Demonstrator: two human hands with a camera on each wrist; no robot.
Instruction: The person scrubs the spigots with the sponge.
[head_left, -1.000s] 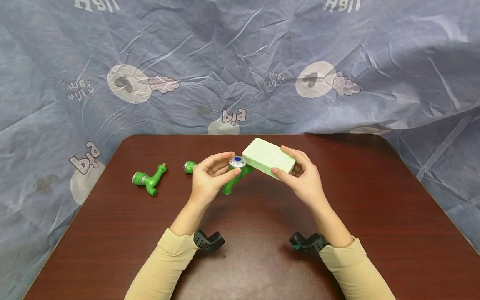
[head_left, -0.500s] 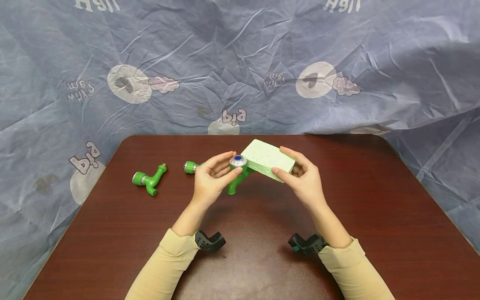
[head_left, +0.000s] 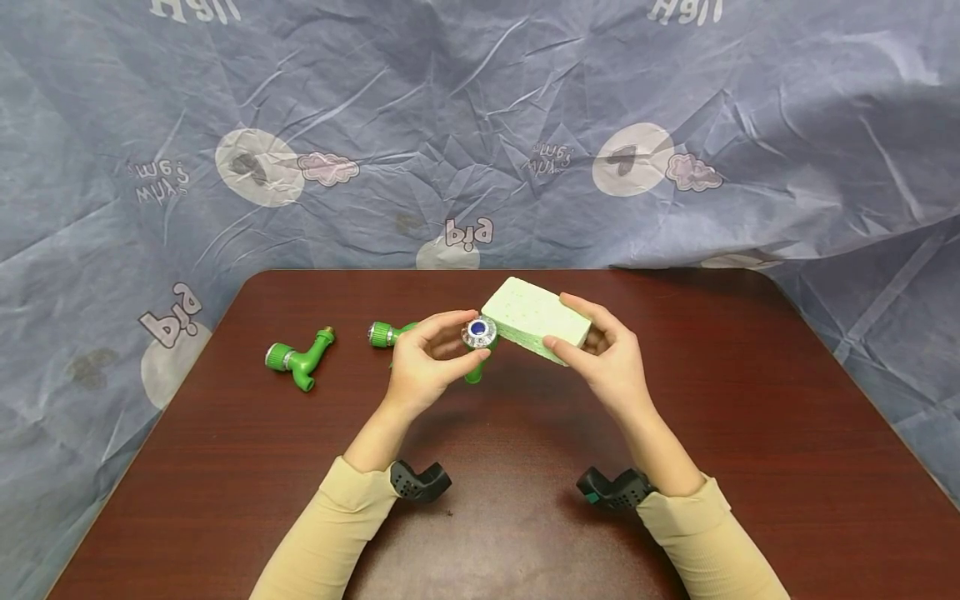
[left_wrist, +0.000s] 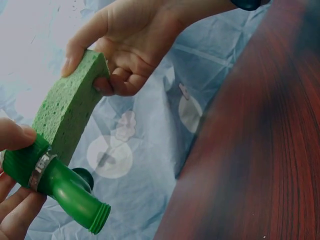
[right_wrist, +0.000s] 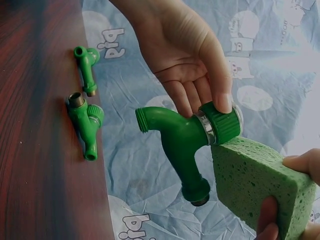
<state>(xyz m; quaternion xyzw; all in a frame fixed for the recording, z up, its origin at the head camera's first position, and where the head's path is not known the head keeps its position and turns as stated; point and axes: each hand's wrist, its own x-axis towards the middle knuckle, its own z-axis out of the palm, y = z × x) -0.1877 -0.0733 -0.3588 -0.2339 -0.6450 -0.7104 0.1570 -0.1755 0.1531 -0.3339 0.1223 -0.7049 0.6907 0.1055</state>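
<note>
My left hand (head_left: 423, 362) pinches a green faucet (right_wrist: 180, 142) by its ribbed knob, thumb on one side and fingers on the other. The knob's silver top with a blue centre faces up toward the head camera. A pale green sponge (head_left: 534, 318) is gripped at its right end by my right hand (head_left: 611, 354), thumb on the near side and fingers on the far side. In the right wrist view the sponge's near corner touches the knob. Both things are held up above the table, the sponge tilted.
Two more green faucets lie on the brown table (head_left: 675, 433): one at the left (head_left: 300, 360), the other (head_left: 382, 334) partly hidden behind my left hand. A wrinkled blue-grey printed cloth (head_left: 480, 125) hangs behind the table.
The faucet has turned in my left hand, so its knob top tips more toward the head camera and its body shows less. Left hand and faucet have shifted slightly right; the sponge has barely moved.
</note>
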